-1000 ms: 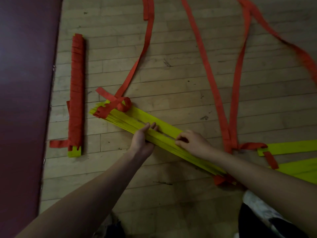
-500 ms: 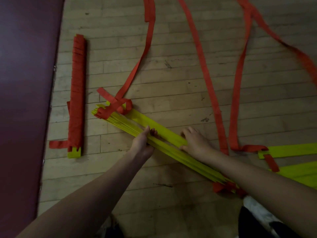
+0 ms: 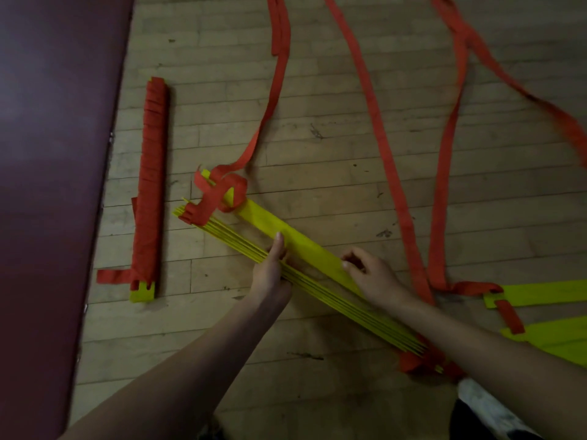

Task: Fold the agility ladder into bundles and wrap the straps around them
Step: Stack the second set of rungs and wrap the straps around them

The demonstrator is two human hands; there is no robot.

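A stack of yellow ladder rungs (image 3: 320,290) lies diagonally on the wooden floor, with red strap bunched at its far end (image 3: 219,195) and at its near end (image 3: 413,363). My left hand (image 3: 270,271) grips the stack's edge near the middle, thumb on top. My right hand (image 3: 371,277) rests with curled fingers on the top flat rung (image 3: 286,230), which sits skewed from the stack. A finished bundle (image 3: 151,185), wrapped in red strap, lies at the left. Long red straps (image 3: 384,147) trail away across the floor.
A dark maroon mat (image 3: 47,154) covers the floor at the left. Loose yellow rungs (image 3: 546,293) with red strap lie at the right. A dark and white shoe (image 3: 486,411) shows at the bottom right.
The bunched far end of the stack has lifted and the top rung has splayed off the stack. My right hand has shifted slightly right along the top rung. The view has tilted a little.
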